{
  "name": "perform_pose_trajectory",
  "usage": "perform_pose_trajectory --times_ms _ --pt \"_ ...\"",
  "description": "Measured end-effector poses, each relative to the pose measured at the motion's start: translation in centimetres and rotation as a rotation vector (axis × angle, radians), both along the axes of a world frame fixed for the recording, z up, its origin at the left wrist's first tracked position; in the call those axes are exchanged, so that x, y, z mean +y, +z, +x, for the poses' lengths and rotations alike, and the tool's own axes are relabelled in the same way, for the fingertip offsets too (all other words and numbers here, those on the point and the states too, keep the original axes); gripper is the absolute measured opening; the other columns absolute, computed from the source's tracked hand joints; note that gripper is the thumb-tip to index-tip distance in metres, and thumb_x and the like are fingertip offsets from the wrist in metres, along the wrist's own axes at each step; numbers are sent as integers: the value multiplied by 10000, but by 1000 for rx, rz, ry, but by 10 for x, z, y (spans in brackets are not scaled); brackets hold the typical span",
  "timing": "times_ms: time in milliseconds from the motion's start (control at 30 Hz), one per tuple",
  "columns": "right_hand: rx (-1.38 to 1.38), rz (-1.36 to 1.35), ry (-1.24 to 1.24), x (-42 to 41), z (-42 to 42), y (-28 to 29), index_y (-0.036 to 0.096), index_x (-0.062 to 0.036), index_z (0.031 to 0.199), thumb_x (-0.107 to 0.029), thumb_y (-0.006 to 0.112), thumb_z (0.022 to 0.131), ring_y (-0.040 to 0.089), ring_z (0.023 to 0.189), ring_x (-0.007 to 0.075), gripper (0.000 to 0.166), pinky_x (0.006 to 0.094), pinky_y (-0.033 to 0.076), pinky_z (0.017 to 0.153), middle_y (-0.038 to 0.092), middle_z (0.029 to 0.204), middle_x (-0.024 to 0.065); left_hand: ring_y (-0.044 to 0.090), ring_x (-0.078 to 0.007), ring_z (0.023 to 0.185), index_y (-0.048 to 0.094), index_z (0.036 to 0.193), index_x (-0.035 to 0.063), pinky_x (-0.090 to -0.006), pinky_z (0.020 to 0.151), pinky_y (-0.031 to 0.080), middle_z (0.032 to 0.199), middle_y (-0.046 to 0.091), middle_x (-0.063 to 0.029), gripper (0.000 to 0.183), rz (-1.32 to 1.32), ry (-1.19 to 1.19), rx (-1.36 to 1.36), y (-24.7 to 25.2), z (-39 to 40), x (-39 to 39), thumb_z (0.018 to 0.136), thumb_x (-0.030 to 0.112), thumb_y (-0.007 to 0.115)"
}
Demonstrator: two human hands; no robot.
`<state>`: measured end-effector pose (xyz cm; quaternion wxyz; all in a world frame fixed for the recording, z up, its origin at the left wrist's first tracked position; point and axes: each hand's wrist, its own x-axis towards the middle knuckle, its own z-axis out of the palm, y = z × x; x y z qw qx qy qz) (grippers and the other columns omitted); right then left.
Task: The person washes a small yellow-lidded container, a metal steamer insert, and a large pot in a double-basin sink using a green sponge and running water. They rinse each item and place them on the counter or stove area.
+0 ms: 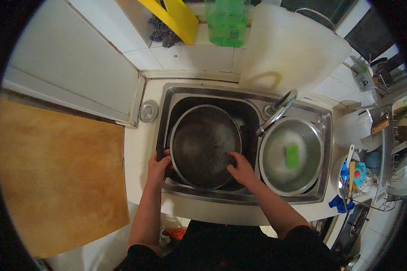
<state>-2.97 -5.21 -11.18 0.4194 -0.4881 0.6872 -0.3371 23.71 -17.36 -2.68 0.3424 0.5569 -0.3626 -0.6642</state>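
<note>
A large round dark pan (203, 142) with a pale metal rim sits in the left basin of a stainless-steel double sink (210, 199). My left hand (158, 166) grips its short black handle (160, 153) on the left side. Over the right part of the pan's inside, my right hand (238, 166) has its fingers curled; something dark shows at the fingertips, too unclear to tell what. In the right basin stands a metal bowl (263, 169) of cloudy water, with a green sponge (292, 157) in it. A curved chrome faucet (278, 113) points down between the basins.
A glass jar (149, 111) stands left of the sink, near a wooden board (64, 176). Behind the faucet leans a large white board (288, 44). A green plastic container (228, 27) and a yellow object (185, 25) are at the back. Rightward is a dish rack (386, 135).
</note>
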Motion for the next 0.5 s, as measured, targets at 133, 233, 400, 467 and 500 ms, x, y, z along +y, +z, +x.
perform_pose_trajectory --times_ms 133,233,400,467,500 --pt "174 209 108 -55 31 -58 472 -100 1237 -162 603 747 493 1092 381 510 411 421 916 482 1202 226 549 -94 667 570 1001 48 -228 594 440 797 593 -13 210 58 -123 -19 -20 13 -26 796 90 595" --pt "468 120 115 -105 24 -69 498 -111 1206 -154 618 747 489 1085 398 477 437 428 904 468 1213 237 543 -84 693 560 1025 40 -221 625 439 819 592 -15 244 38 -231 -75 -31 21 -46 797 108 617" --pt "789 228 304 -116 18 -141 470 -117 1245 -94 555 788 474 1079 404 466 463 467 848 407 1234 233 551 -113 743 533 1051 7 -247 669 459 844 585 -29 353 -349 -204 -338 -28 2 -69 771 158 686" --pt "559 390 186 -105 46 -149 490 -131 1223 -97 539 794 475 1079 404 434 459 475 829 413 1228 229 549 -120 756 519 1059 3 -245 680 457 848 581 -33 384 -265 -229 -402 -31 2 -73 756 151 703" --pt "524 371 189 -92 59 -159 500 -143 1212 -99 531 798 480 1069 407 418 465 473 827 422 1219 227 548 -124 763 512 1063 1 -244 686 455 850 579 -35 400 -230 -251 -427 -32 -2 -76 749 147 711"
